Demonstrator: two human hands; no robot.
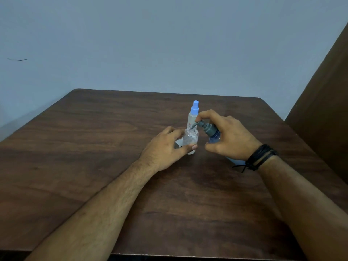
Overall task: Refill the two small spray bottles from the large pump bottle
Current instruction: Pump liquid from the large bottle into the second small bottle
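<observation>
My left hand [165, 147] grips a small clear bottle [190, 138] that stands uncapped on the brown table [94, 147]. My right hand [231, 136] holds the large blue pump bottle [214, 138], tilted left, with a finger on its grey pump head [206, 127]. The pump spout points into the open neck of the clear bottle. Behind them a second small spray bottle [194, 114] stands upright with its light blue spray cap on. A grey object, perhaps the removed cap [178, 144], lies under my left hand.
A pale blue wall rises behind the table's far edge. A brown panel [323, 100] stands along the right side. My right wrist wears black cord bracelets [260, 157].
</observation>
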